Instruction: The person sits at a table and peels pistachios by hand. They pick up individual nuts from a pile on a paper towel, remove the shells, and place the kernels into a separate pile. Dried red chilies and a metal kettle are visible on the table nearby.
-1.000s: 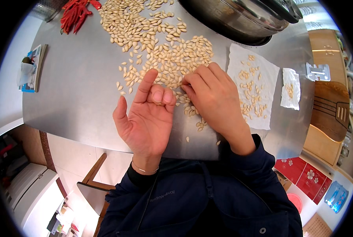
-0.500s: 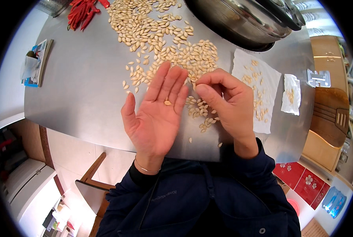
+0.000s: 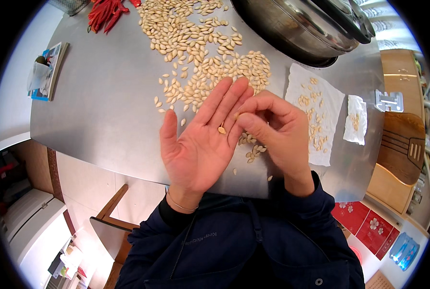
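Observation:
My left hand [image 3: 198, 149] is palm up with its fingers stretched out flat. A small yellowish pumpkin seed [image 3: 221, 130] lies on it at the base of the fingers. My right hand [image 3: 284, 135] is closed in a pinch beside the left fingers. Between its thumb and index finger a bit of a pale pumpkin seed [image 3: 237, 115] shows; the rest is hidden. Beyond both hands a large spread of pumpkin seeds [image 3: 191, 41] covers part of the metal table [image 3: 109, 96]. A smaller group of seeds [image 3: 256, 153] lies under and beside the right hand.
White paper [image 3: 296, 77] with scattered seeds lies to the right, with a smaller paper piece [image 3: 354, 137] beyond it. A big steel pot [image 3: 296, 26] stands at the far right. Red chilies [image 3: 104, 14] lie at the far left, and a booklet [image 3: 56, 67] near the left edge.
Both hands have come closer together; the left has shifted right, and the right pinch now overlaps its fingers. The view has shifted slightly. The seed still lies on the left hand.

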`<action>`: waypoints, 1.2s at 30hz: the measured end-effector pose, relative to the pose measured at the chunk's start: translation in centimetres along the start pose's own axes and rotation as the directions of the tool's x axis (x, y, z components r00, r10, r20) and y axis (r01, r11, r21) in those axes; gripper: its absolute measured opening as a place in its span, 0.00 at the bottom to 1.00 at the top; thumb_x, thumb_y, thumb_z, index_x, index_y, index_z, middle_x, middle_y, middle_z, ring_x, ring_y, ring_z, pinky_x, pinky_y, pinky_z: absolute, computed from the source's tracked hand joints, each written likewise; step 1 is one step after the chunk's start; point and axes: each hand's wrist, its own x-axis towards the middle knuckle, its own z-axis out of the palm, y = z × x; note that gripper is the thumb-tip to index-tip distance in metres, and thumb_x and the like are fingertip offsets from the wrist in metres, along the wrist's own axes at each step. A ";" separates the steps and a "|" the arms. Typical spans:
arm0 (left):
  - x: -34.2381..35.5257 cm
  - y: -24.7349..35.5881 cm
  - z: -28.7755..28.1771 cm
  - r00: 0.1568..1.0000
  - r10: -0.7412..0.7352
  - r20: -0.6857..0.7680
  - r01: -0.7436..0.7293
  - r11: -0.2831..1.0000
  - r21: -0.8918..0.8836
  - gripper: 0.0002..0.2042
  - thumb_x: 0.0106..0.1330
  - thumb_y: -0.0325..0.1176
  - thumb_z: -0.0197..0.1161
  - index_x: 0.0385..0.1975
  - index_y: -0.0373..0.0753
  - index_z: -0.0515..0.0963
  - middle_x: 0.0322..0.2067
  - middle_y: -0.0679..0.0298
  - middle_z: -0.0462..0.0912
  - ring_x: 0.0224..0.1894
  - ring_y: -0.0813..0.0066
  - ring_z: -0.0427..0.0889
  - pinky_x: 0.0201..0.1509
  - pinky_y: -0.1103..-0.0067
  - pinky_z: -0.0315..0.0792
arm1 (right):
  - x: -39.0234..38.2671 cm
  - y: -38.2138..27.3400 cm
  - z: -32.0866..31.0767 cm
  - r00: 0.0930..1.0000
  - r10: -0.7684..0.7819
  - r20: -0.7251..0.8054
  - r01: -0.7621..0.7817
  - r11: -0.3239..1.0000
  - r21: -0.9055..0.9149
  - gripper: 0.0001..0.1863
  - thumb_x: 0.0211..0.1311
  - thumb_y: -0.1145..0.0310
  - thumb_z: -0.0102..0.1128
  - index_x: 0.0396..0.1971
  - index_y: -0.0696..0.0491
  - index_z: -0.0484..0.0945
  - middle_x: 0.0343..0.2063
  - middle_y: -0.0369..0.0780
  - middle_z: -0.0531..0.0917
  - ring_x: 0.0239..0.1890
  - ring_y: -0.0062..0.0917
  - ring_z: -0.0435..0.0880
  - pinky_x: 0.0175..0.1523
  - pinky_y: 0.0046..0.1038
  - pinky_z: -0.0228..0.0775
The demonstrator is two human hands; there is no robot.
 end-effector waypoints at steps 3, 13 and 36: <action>-0.1 0.2 0.0 1.000 0.022 -0.019 -0.023 0.998 -0.063 0.38 0.70 0.54 0.40 0.69 0.29 0.43 0.70 0.48 0.45 0.74 0.57 0.42 0.75 0.69 0.42 | 0.1 -0.1 0.4 0.998 -0.046 -0.036 0.044 0.998 -0.052 0.07 0.58 0.76 0.65 0.36 0.58 0.81 0.31 0.31 0.81 0.29 0.09 0.72 0.35 0.12 0.62; -0.7 1.5 -1.3 0.967 0.255 0.021 -0.248 0.914 0.320 0.20 0.73 0.45 0.42 0.41 0.35 0.76 0.21 0.69 0.64 0.26 0.78 0.61 0.33 0.80 0.57 | 1.3 0.7 -0.3 0.931 -0.288 -0.223 0.067 0.738 -0.672 0.06 0.52 0.76 0.66 0.31 0.54 0.82 0.27 0.34 0.77 0.26 0.21 0.73 0.32 0.21 0.65; -0.6 1.1 -0.8 0.979 0.204 -0.014 -0.189 0.929 0.320 0.22 0.71 0.47 0.44 0.42 0.32 0.77 0.20 0.70 0.61 0.24 0.79 0.59 0.32 0.81 0.55 | 1.0 0.7 -0.3 0.953 -0.239 -0.186 0.037 0.702 -0.711 0.04 0.50 0.74 0.67 0.28 0.54 0.82 0.24 0.38 0.80 0.27 0.29 0.76 0.31 0.28 0.68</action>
